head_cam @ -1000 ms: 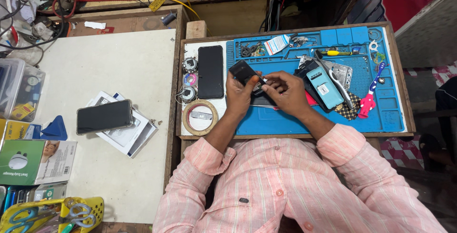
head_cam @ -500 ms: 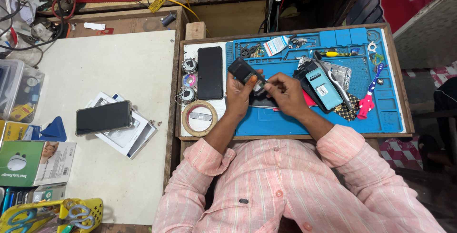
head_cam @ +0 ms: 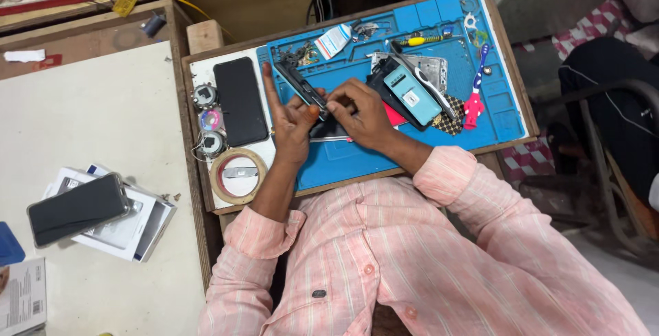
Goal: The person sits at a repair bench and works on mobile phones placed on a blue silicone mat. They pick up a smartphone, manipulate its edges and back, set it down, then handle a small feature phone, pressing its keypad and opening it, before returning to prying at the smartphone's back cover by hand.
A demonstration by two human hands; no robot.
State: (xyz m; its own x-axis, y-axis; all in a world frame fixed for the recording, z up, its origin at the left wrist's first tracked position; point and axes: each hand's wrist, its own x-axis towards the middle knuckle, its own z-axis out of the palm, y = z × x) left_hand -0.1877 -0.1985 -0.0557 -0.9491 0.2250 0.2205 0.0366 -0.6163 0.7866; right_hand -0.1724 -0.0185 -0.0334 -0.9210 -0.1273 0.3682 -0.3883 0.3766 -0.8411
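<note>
A dark opened phone (head_cam: 302,85) lies tilted on the blue work mat (head_cam: 439,140). My left hand (head_cam: 290,122) steadies it from the left, index finger stretched up along its edge and thumb against its lower end. My right hand (head_cam: 360,113) pinches the phone's lower end with its fingertips. Whether a small tool is in the right fingers is too small to tell. A thin metal tool (head_cam: 328,139) lies on the mat just under both hands.
A black phone (head_cam: 240,100) lies face down left of the mat, with tape rolls (head_cam: 238,175) below it. A light-blue phone (head_cam: 412,96), a red-handled tool (head_cam: 475,99) and a yellow screwdriver (head_cam: 425,40) lie right. Another phone (head_cam: 77,209) rests on boxes at far left.
The camera view has shifted, so the tray sits more to the centre. My left index finger is now raised straight, and both hands have closed in on the phone's lower end.
</note>
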